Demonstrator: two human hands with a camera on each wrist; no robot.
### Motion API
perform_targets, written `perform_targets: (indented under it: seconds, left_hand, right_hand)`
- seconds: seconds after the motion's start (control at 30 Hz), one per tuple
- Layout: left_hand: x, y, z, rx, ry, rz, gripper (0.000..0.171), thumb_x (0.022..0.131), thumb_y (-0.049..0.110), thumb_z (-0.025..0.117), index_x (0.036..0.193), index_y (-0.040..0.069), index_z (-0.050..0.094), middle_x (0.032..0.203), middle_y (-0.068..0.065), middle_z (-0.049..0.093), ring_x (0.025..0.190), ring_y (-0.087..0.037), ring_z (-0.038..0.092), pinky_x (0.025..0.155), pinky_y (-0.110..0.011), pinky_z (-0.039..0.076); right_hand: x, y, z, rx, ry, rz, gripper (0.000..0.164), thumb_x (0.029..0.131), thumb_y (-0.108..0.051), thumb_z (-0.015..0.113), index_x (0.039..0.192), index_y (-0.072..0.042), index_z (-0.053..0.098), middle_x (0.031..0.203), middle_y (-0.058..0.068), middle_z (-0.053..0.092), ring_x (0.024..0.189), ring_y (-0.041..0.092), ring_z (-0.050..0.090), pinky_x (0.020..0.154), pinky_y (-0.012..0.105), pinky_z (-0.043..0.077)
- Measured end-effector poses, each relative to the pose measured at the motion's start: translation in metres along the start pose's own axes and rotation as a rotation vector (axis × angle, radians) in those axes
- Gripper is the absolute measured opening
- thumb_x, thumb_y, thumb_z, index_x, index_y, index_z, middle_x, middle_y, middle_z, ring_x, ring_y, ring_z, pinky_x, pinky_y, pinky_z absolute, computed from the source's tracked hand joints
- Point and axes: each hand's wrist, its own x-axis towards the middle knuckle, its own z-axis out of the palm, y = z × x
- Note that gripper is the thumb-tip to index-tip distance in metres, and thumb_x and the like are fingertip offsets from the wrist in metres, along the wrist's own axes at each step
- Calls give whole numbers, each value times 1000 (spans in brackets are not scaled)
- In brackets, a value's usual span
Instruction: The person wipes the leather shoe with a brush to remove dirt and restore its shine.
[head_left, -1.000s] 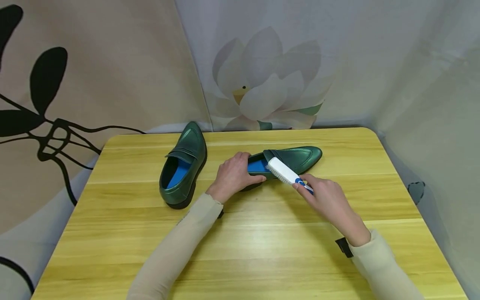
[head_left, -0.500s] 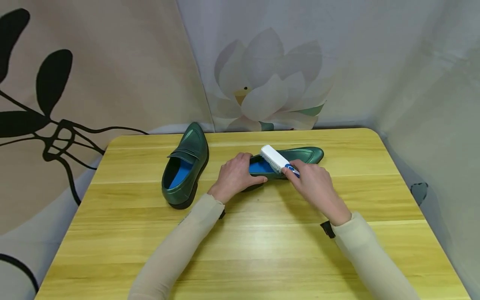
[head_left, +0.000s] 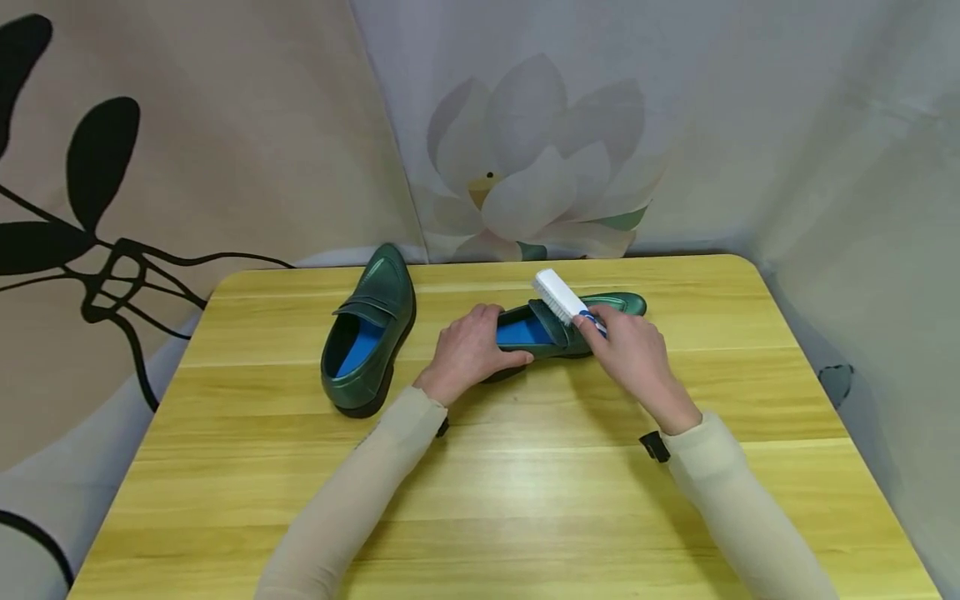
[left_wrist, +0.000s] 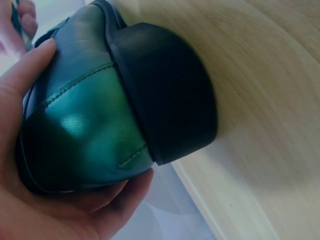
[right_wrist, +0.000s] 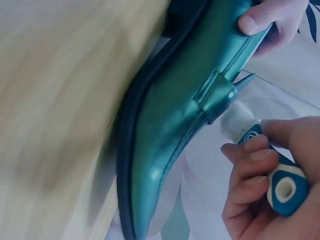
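Observation:
A green loafer [head_left: 525,332] with a blue insole lies on the table, toe to the right. My left hand [head_left: 472,346] grips its heel end; in the left wrist view the thumb and fingers wrap the green heel [left_wrist: 85,125] above the black sole. A white brush [head_left: 558,293] with a blue handle is held in my right hand [head_left: 637,350], fingers curled round the handle [right_wrist: 286,190]. Its bristle end is over the strap area of the loafer; whether bristles touch cannot be told.
A second green loafer [head_left: 375,325] stands at the left of the wooden table [head_left: 525,500], toe to the back. Behind the table hangs a printed curtain [head_left: 540,150] with a flower and dark leaves.
My right hand with the brush has moved up and left, the brush passing from the shoe's near side, over its opening, to the strap. My left hand keeps its hold on the heel.

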Motion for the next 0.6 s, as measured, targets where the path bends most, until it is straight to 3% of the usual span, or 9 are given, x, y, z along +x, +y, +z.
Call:
perform_targets:
  seconds: [0.3,0.4,0.5,0.6]
  left_hand:
    - [-1,0,2,6,12,17,92,81,64,80,144,4,54,134,-14,60,105,-28,61,92,-49,56]
    - [-1,-1,2,9,23,26,92,80,64,81,144,3,54,135,-15,61,104,-28,62,91,-49,56]
    - [-1,-1,1,10,28,35,92,81,64,81,143,2,55,135,-15,61,105,-29,62,91,-48,57]
    - [-1,-2,1,7,31,39,91,81,64,81,143,2,55,135,-15,61,105,-29,62,91,-48,56]
  right_hand:
    - [-29,14,-7,-44,-58,12,50,106,-41,58,128,3,68,92,18,73,63,26,60,50,38,44]
    - [-47,18,-10,-61,-65,-14,47,106,-38,58,125,5,67,82,13,70,58,23,55,48,36,40]
    - [-64,21,-12,-65,-58,-37,43,106,-35,59,122,4,68,66,3,57,50,18,46,45,33,33]
    - [-71,21,-14,-66,-53,-47,42,106,-35,60,121,3,68,61,0,49,47,16,41,44,32,31]
